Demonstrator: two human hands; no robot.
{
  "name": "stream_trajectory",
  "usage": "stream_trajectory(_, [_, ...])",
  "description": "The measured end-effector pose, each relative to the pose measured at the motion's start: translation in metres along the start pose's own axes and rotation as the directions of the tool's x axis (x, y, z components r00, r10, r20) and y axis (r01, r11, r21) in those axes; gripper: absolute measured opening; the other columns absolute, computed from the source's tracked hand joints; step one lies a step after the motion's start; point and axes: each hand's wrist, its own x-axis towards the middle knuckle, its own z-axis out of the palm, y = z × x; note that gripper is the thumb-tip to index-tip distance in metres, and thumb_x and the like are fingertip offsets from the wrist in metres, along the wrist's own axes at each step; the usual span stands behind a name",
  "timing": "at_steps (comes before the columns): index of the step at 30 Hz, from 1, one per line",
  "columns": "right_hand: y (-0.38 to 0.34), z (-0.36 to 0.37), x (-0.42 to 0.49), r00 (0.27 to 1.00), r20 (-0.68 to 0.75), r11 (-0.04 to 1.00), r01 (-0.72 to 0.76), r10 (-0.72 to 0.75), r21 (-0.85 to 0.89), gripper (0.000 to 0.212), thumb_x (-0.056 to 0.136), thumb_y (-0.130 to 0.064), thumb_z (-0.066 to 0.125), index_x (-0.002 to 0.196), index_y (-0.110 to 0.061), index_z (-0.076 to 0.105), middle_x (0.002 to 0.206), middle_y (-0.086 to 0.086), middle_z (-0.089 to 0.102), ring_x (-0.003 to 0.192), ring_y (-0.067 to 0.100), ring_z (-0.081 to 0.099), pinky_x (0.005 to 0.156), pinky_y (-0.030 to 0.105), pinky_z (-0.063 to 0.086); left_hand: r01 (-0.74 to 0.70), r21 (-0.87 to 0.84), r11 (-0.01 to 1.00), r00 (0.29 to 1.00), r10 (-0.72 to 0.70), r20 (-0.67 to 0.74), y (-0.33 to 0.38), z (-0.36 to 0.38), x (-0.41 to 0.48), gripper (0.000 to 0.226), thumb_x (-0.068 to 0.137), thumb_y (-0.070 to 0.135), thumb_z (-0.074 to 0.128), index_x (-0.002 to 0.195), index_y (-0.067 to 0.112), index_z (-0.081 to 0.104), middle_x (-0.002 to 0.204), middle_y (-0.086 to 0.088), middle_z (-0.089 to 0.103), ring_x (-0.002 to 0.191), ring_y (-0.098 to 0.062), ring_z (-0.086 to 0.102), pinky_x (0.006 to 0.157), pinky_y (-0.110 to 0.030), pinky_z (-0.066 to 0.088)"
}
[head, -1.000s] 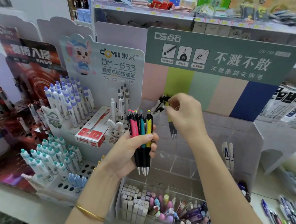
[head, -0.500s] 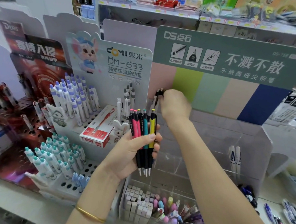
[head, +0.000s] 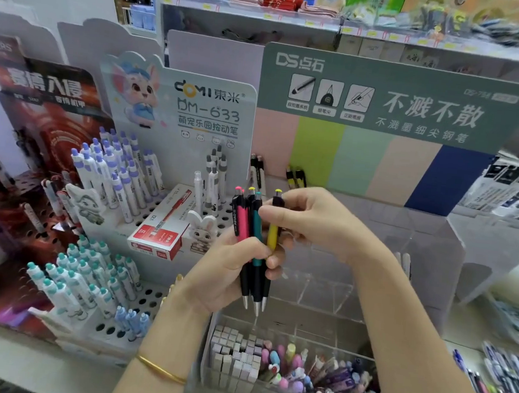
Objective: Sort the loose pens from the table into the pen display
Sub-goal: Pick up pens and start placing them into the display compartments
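Mid-frame, our left hand [head: 226, 269] grips a bunch of pens [head: 243, 223] upright. Our right hand [head: 313, 220], fingers curled, pinches the yellow pen [head: 272, 235] in front of the pen display [head: 421, 243].

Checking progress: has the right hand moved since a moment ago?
Yes. The right hand came down from the striped backboard to the yellow pen.

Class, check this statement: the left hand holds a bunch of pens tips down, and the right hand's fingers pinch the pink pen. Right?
Wrong colour. The head view shows the right hand pinching the yellow pen, not the pink pen; the left hand does hold the bunch of pens tips down.
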Motion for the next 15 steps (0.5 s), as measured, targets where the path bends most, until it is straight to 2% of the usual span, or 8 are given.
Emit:
stream_trajectory(3, [0.006, -0.004, -0.003, 0.997, 0.069, 0.987, 0.004, -0.015, 0.161, 0.011, 0.093, -0.017, 0.059, 0.096, -0.008, 0.064, 0.069, 0.015, 0.056, 0.044, 0.010, 0.052, 0.045, 0.012, 0.038, 0.024, -0.041, 0.999, 0.997, -0.020, 0.079, 0.001, 0.005, 0.005, 0.029, 0.069, -0.005, 0.051, 0.096, 0.001, 0.059, 0.085, -0.011, 0.059, 0.055, -0.010, 0.048, 0.052, -0.022, 0.041])
stream_trajectory(6, [0.011, -0.005, -0.004, 0.995, 0.083, 0.958, 0.029, -0.055, 0.286, 0.014, 0.091, -0.014, 0.059, 0.101, -0.005, 0.062, 0.068, 0.012, 0.056, 0.041, 0.010, 0.047, 0.044, 0.014, 0.041, 0.063, -0.087, 0.994, 0.992, -0.053, 0.118, 0.001, 0.011, 0.010, 0.032, 0.064, -0.004, 0.050, 0.093, -0.001, 0.061, 0.083, -0.013, 0.061, 0.050, -0.009, 0.047, 0.048, -0.019, 0.039])
stream_trajectory(9, [0.019, -0.006, -0.001, 0.997, -0.018, 0.924, 0.076, -0.075, 0.374, 0.004, 0.087, -0.012, 0.063, 0.087, -0.008, 0.062, 0.063, 0.006, 0.055, 0.040, 0.012, 0.045, 0.041, 0.018, 0.040, 0.097, -0.148, 0.984, 0.992, -0.083, 0.097, -0.002, 0.015, 0.013, 0.036, 0.061, -0.002, 0.050, 0.096, -0.003, 0.056, 0.081, -0.014, 0.058, 0.051, -0.011, 0.048, 0.047, -0.020, 0.041])
stream_trajectory(11, [0.023, -0.008, 0.000, 0.992, -0.112, 0.919, 0.102, -0.064, 0.380, 0.008, 0.086, -0.011, 0.066, 0.079, -0.008, 0.062, 0.066, 0.013, 0.057, 0.043, 0.020, 0.050, 0.047, 0.025, 0.041, 0.094, -0.164, 0.982, 0.995, -0.090, 0.032, -0.005, 0.018, 0.015, 0.037, 0.060, -0.002, 0.052, 0.097, -0.003, 0.056, 0.080, -0.013, 0.059, 0.056, -0.013, 0.053, 0.050, -0.022, 0.045])
stream_trajectory(13, [0.024, -0.010, -0.001, 0.980, -0.193, 0.912, 0.124, -0.051, 0.392, 0.010, 0.086, -0.011, 0.067, 0.086, -0.001, 0.064, 0.073, 0.021, 0.058, 0.052, 0.024, 0.056, 0.052, 0.031, 0.043, 0.086, -0.148, 0.985, 0.994, -0.095, -0.057, -0.007, 0.020, 0.016, 0.037, 0.069, -0.007, 0.049, 0.105, -0.004, 0.055, 0.085, -0.015, 0.064, 0.067, -0.019, 0.063, 0.056, -0.027, 0.053])
stream_trajectory(15, [0.023, -0.018, 0.000, 0.948, -0.316, 0.904, 0.175, -0.047, 0.391, 0.018, 0.089, -0.007, 0.063, 0.094, 0.010, 0.062, 0.070, 0.018, 0.057, 0.047, 0.014, 0.051, 0.042, 0.021, 0.040, 0.091, -0.100, 0.991, 0.986, -0.104, -0.133, -0.008, 0.020, 0.016, 0.027, 0.087, -0.010, 0.038, 0.108, -0.003, 0.053, 0.096, -0.020, 0.070, 0.083, -0.028, 0.071, 0.065, -0.036, 0.059])
